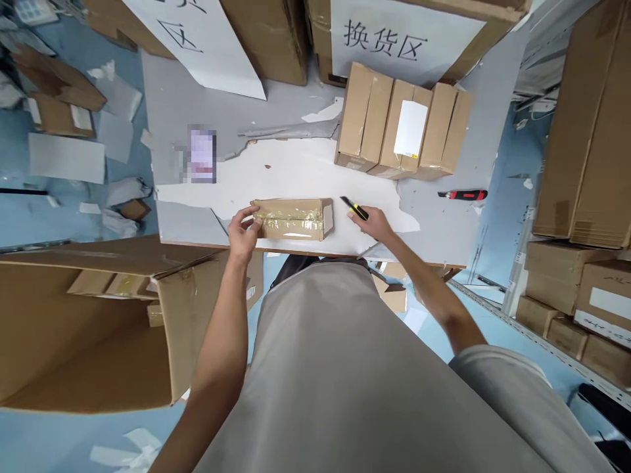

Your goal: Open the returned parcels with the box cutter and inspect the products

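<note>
I see a plain grey top (325, 368) from here; short grey right sleeve (503, 387); left hand (243, 232) bare; right hand (373, 224) bare.

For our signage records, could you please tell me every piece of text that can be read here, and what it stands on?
"换货区": white sign on the large carton at the top.
"区": tilted white sheet at upper left; the rest is cut off.
Too small or blurred to read: the white label on the small cartons, the marked carton at right, and the pixelated purple item.
</note>
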